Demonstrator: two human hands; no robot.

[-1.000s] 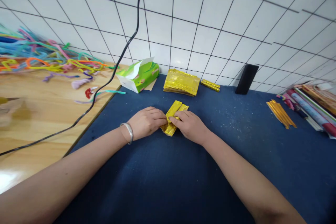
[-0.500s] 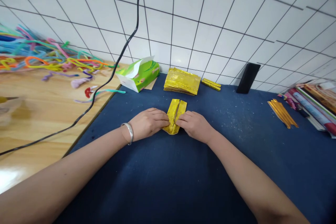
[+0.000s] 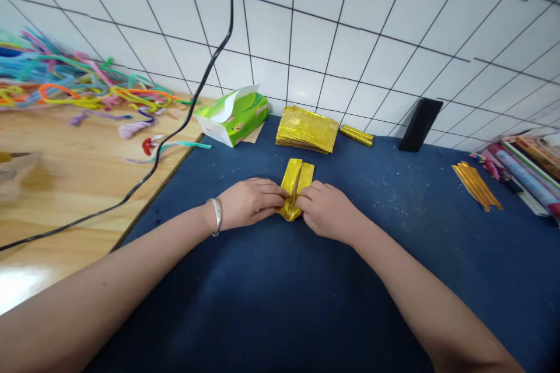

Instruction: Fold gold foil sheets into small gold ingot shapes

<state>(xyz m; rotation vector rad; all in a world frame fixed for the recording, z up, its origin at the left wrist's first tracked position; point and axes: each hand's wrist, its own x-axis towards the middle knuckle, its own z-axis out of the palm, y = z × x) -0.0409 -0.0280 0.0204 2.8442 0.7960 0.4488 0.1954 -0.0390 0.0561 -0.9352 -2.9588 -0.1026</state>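
Note:
Between my hands, on the dark blue table covering (image 3: 271, 303), lies a folded sheet of gold paper (image 3: 291, 178). Its two long sides are turned in and meet along a narrow slit down the middle, and the near end tapers. My left hand (image 3: 256, 204), with a silver bangle on the wrist, pinches the left near edge. Fingers of my right hand (image 3: 328, 210) are curled closed on the right near edge. My fingertips hide parts of both near edges. Behind the sheet lies a stack of gold paper (image 3: 307, 129), with a small folded gold strip (image 3: 356, 134) to its right.
A green tissue pack (image 3: 238, 119) and a black upright object (image 3: 420, 125) stand near the tiled wall. Orange-gold strips (image 3: 478, 186) and books (image 3: 525, 169) lie right. Colourful pipe cleaners (image 3: 100, 93) cover the wooden surface at left, and a black cable (image 3: 192, 111) hangs across.
The near end of the gold sheet looks narrower and more pinched in between my fingers. The whole view has shifted slightly; both hands stay on the sheet.

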